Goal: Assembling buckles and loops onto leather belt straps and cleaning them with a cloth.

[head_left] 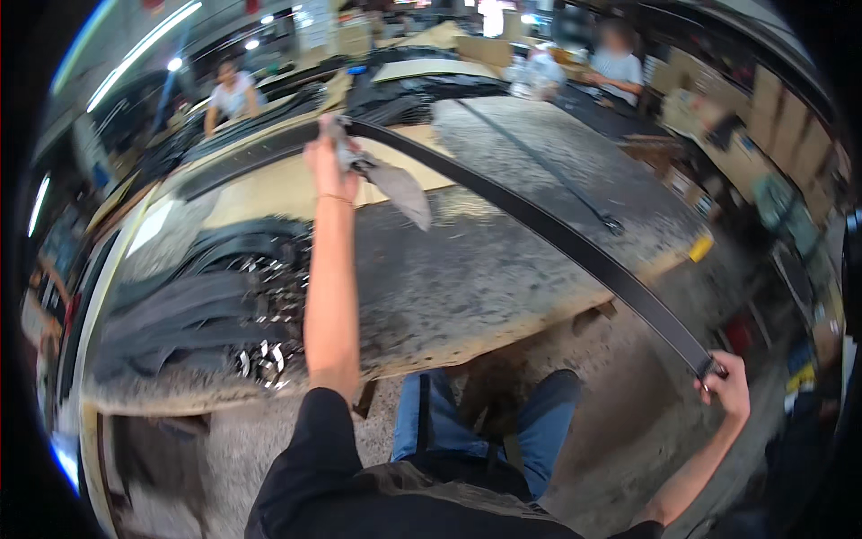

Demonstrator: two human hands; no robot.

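Note:
A long black belt is stretched in the air across the worktable, from the far left down to the right. My right hand is closed on its buckle end, out past the table's front edge. With the arm reaching far forward, my left hand is closed round a grey cloth that is wrapped on the belt. One corner of the cloth hangs loose. The belt's other end runs on to the left beyond this hand. Beneath my left arm lies a pile of dark belts with shiny metal buckles.
The worn worktable has a rough front edge close to my legs. Another belt lies across its right part, and a yellow object sits at the right edge. Two people work beyond. Cardboard boxes stand at the far right.

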